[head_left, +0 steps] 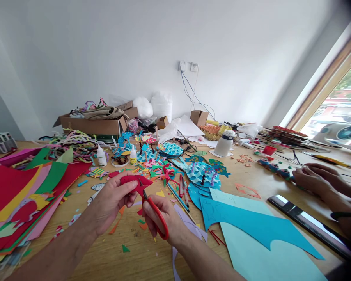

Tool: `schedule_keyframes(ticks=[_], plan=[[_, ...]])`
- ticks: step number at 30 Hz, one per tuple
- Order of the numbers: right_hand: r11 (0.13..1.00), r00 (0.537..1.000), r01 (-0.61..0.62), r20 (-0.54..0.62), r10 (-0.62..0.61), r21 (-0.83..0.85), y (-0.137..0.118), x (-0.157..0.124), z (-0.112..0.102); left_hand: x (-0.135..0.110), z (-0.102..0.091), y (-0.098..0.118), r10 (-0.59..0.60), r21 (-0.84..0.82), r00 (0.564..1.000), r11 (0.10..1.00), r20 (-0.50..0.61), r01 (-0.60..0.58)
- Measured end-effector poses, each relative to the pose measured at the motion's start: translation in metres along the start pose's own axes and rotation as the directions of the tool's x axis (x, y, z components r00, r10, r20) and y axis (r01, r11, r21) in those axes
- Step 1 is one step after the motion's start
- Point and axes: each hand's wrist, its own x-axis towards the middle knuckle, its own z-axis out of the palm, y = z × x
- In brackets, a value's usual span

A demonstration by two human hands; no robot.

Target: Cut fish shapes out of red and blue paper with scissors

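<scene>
My left hand [117, 197] pinches a piece of red paper [137, 182] above the middle of the table. In my right hand [162, 214] is a pair of scissors [160, 218] with red handles, its blades pointing up at the paper's lower edge. The blade tips are partly hidden, so I cannot tell how far they are apart. Below my hands lie scattered paper scraps [125, 248]. Just right of my right hand are strips of lilac paper [190, 224] and several pencils [178, 197].
Stacked coloured paper [14, 191] covers the left side. Glue bottles [101, 156] and blue paper crafts [203, 175] stand ahead. Blue paper [251, 220] lies on pale green sheets [269, 257] at right. Another person's hands [316, 177] work at the far right, beyond a dark, shiny bar [307, 222].
</scene>
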Motion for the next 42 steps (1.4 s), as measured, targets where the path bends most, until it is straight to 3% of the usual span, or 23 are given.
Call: schedule_keyframes(ticks=[27, 42], plan=[[1.0, 1.0, 0.0, 0.028, 0.0, 0.009, 0.003, 0.002, 0.001, 0.004, -0.009, 0.001, 0.01, 0.032, 0.999, 0.999, -0.035, -0.009], [0.995, 0.998, 0.047, 0.044, -0.051, 0.086, 0.01, 0.003, -0.001, 0.0, -0.001, 0.002, -0.023, 0.042, 1.0, 0.999, 0.015, 0.022]])
